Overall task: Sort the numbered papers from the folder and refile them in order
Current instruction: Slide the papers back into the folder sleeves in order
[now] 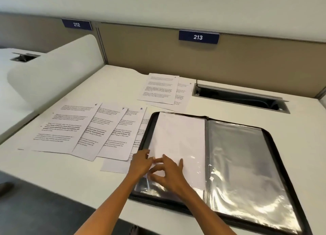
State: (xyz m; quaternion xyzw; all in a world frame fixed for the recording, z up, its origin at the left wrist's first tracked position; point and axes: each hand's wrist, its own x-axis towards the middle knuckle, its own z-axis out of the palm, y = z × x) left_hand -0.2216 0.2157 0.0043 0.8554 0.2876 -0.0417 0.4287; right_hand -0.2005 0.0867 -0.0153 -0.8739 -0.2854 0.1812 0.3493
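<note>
Pinching between both hands' fingers (152, 158), a blank sheet (180, 137).

You face a beige partition (229, 58) bearing signs 212 (76, 24) and 213 (198, 37); open cable hatch (240, 98) in the desk (88, 173).

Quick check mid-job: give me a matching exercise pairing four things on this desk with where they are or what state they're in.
Things:
1. sheet 6
2. sheet 4
3. blank-side sheet
4. right sleeve

Places or states:
A. at the back of the desk, overlapping sheet 5
B. empty, glossy plastic
C. on the folder's left half, both hands on its near edge
D. leftmost of the fanned row

Pairs: 1-D, 2-A, 3-C, 4-B
</note>
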